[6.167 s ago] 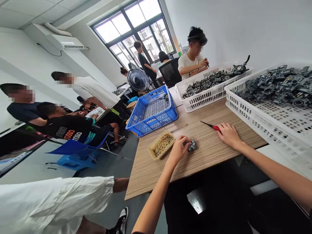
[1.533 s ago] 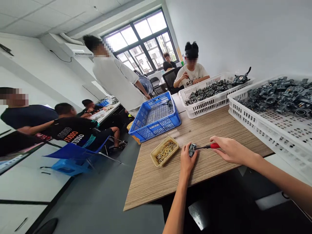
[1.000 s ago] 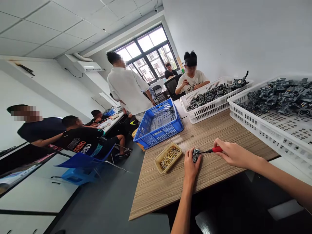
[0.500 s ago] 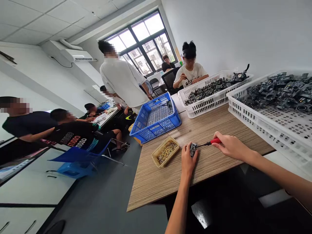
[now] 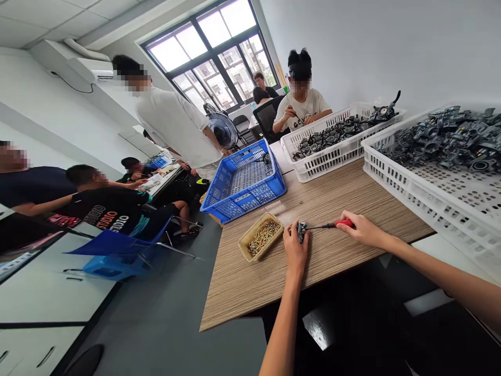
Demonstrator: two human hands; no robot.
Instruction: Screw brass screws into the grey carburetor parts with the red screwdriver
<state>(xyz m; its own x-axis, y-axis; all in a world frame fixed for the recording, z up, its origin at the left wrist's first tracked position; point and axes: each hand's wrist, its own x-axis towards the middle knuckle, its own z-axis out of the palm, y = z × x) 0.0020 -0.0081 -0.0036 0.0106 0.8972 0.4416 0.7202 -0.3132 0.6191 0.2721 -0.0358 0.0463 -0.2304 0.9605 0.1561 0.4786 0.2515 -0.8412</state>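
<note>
My left hand is closed on a small dark metal part that rests on the wooden table. My right hand grips a red-handled screwdriver, whose thin shaft runs left and meets the part. A tan tray of brass screws lies just left of my left hand.
A blue basket stands at the table's far left. Two white baskets hold several dark metal parts. A person in white sits beyond them; another stands by the blue basket. Others sit at a table on the left.
Six seconds ago the screwdriver lay on the table under my right hand; now that hand holds it against the part. In the last second both hands stay put, and the standing person has shifted left.
</note>
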